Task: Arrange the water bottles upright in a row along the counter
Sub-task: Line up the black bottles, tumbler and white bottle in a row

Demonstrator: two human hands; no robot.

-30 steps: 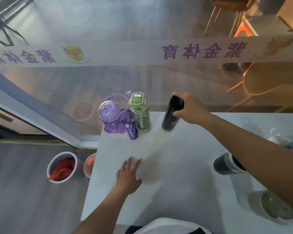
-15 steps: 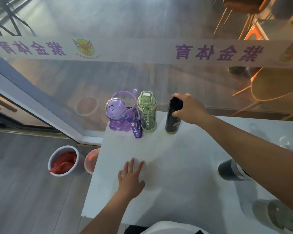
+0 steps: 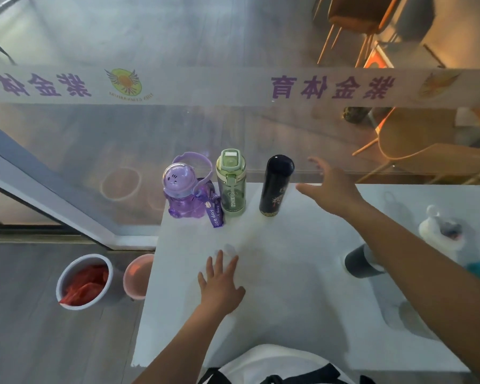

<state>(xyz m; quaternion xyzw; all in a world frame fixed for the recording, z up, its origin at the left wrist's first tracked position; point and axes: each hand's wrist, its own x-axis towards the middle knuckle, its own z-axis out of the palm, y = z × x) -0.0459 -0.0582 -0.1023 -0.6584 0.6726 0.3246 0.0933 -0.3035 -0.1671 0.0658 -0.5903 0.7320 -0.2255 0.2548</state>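
Note:
Three bottles stand upright in a row at the far left edge of the white counter (image 3: 288, 286): a purple bottle (image 3: 182, 195) with a strap, a green bottle (image 3: 231, 184), and a black flask (image 3: 275, 187). My right hand (image 3: 331, 187) hovers open just right of the black flask, not touching it. My left hand (image 3: 221, 281) lies flat on the counter, fingers spread. A dark grey bottle (image 3: 358, 261) lies on its side at the right, partly hidden by my right arm. A white bottle (image 3: 441, 231) stands further right.
A glass wall with a white banner (image 3: 233, 85) runs right behind the bottle row. On the floor left of the counter sit a white bucket (image 3: 85, 281) with red contents and a pink bucket (image 3: 137, 275). A round lid-like shape (image 3: 412, 317) shows at the right.
My right hand has let go of the black flask and moved away to the right with fingers spread. The flask now stands alone. My left hand stays flat on the counter.

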